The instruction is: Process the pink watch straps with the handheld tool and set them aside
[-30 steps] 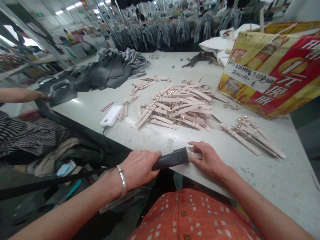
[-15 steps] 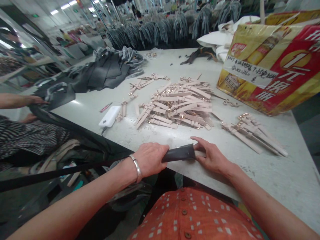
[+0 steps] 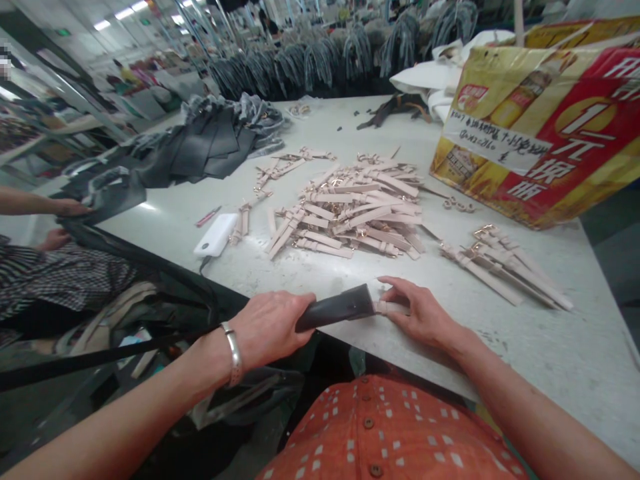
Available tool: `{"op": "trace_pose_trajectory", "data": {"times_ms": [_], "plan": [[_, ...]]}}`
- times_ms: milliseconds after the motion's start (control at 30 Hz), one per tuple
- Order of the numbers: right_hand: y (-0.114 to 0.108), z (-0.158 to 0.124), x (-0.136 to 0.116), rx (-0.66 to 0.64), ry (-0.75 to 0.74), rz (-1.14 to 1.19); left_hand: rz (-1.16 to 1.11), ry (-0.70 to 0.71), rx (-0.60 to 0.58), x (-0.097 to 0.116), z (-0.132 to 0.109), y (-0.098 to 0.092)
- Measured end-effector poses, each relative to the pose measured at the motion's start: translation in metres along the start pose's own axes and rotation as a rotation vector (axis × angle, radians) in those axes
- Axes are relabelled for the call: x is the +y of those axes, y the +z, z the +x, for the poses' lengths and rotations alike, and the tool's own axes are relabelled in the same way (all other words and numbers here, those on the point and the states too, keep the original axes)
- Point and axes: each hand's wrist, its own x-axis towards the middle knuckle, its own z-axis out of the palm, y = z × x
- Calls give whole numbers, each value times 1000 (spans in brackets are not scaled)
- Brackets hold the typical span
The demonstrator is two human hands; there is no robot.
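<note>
Left of the heap of pale-pink straps with gold-coloured buckles (image 3: 355,212), we list: a co-worker's hand (image 3: 74,207) beside dark-grey sheet pieces (image 3: 217,145); one white oblong device (image 3: 217,235). Before the heap: left hand (image 3: 275,325), closed round a long black flat-sided piece (image 3: 337,309), rear end hidden; right hand (image 3: 423,312), half open, fingers about a pale-pink strap end (image 3: 391,307) at the piece's front; whether it goes inside, we cannot tell. Right of the heap: yellow-and-red printed carton (image 3: 540,127), cut off at the edge, pale strips (image 3: 573,36) jutting from its top, other contents hidden.

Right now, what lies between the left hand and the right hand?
In the head view, a dark piece, gripped by the left hand, spans most of the gap; a pale strip then reaches the right hand.
</note>
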Motion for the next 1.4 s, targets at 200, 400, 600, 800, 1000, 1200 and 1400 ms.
{"op": "trace_pose_trajectory", "data": {"times_ms": [200,400,600,800,1000,1200,1400], "plan": [[1,0,5,-4,21,-16,40,77,18,21,14,0],[1,0,5,2,30,-33,-53,19,37,22,20,8],[2,-1,2,19,13,-42,-177,-61,50,3,11,13],[2,-1,1,-9,-13,-79,-151,-44,-14,-1,-2,15],[3,1,4,21,4,-41,-154,-8,19,24,10,18],[1,1,-5,45,3,-53,-198,-23,99,17,12,25],[-37,-4,-7,202,37,-141,-282,-119,110,-2,-5,37]]}}
